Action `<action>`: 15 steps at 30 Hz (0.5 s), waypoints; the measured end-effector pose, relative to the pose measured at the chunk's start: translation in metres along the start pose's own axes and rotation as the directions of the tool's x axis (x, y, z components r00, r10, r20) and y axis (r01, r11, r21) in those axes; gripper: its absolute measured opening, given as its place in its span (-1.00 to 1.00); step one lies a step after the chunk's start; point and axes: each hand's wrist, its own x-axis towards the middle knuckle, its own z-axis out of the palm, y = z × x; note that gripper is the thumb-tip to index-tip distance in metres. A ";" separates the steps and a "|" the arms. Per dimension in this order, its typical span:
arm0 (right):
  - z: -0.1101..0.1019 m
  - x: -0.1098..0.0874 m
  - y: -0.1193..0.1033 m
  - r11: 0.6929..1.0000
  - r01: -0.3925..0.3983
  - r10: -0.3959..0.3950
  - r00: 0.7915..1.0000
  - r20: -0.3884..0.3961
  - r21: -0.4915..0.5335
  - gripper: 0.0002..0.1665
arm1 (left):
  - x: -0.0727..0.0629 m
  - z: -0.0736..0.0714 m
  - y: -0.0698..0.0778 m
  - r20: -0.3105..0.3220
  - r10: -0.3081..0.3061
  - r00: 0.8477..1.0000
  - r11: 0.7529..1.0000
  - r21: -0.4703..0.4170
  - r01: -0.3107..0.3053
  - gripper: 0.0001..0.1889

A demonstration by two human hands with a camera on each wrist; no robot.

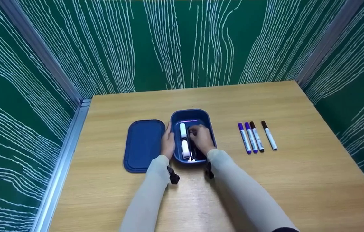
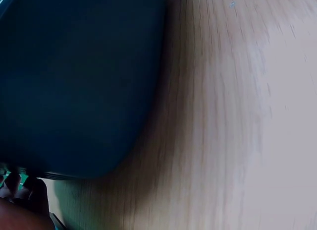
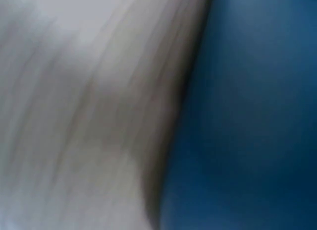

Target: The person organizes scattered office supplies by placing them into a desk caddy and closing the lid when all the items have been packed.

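An open dark blue rectangular box point(image 1: 192, 115) with rounded corners stands on the table. My left hand point(image 1: 168, 141) lies along its left outer wall, fingers fairly straight and touching it. In the left wrist view, those fingertips point(image 2: 34, 190) show beside the box wall point(image 2: 79, 81). Inside the box, my right hand point(image 1: 202, 138) has curled fingers pinching a dark slender thing point(image 1: 188, 132), whose kind is mostly hidden. Two white oblong things, a far one point(image 1: 182, 130) and a near one point(image 1: 185, 149), lie along the box's left side. The right wrist view shows only the blurred box wall point(image 3: 247, 116).
Left of the box, the flat blue lid point(image 1: 144, 146) lies on the wooden table point(image 1: 104, 193). Several capped markers lie to the right, including a purple one point(image 1: 245, 138), a black one point(image 1: 257, 137) and another dark-capped one point(image 1: 269, 135). Green patterned panels point(image 1: 201, 45) surround the table.
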 end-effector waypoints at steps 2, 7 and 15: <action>-0.005 0.000 -0.002 1.000 0.021 -0.021 1.000 -0.018 0.008 -0.74 | 0.000 0.000 -0.001 0.005 0.000 1.000 1.000 0.000 0.000 -0.42; -0.022 0.002 -0.005 0.997 0.073 -0.073 0.997 -0.029 0.032 -0.73 | -0.003 -0.001 0.000 0.004 -0.014 1.000 1.000 0.002 0.014 -0.42; -0.064 0.011 0.012 0.998 0.047 -0.042 0.994 -0.100 0.044 -0.73 | -0.001 0.001 -0.001 -0.002 0.019 1.000 0.999 0.027 -0.019 -0.42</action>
